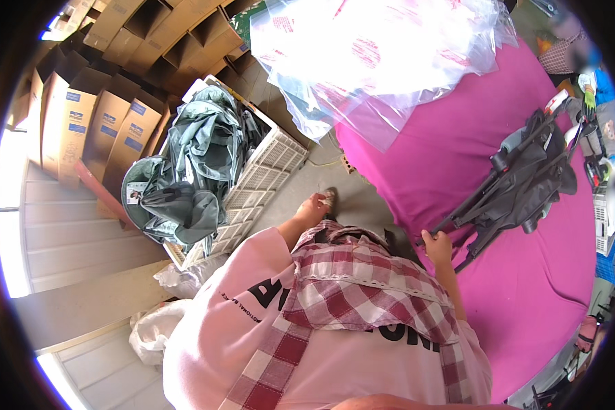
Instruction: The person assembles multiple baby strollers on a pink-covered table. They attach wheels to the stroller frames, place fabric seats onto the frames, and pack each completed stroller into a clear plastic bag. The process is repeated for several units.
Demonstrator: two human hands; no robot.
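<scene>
A folded grey-and-black frame with fabric, like a collapsed stroller [526, 181], lies on a table covered in bright pink cloth [458, 137]. My right hand [436, 244] grips the near end of one of its black tubes at the table's edge. My left hand [312, 205] hangs free at my side over the concrete floor, fingers loosely curled and holding nothing. I wear a pink top and a red-checked apron.
A white plastic crate [260, 181] to my left is heaped with grey-green fabric items [198, 157]. Cardboard boxes [96, 116] stack behind it. Clear plastic bags [376, 55] pile on the table's far end. Another person [581, 68] stands at the far right.
</scene>
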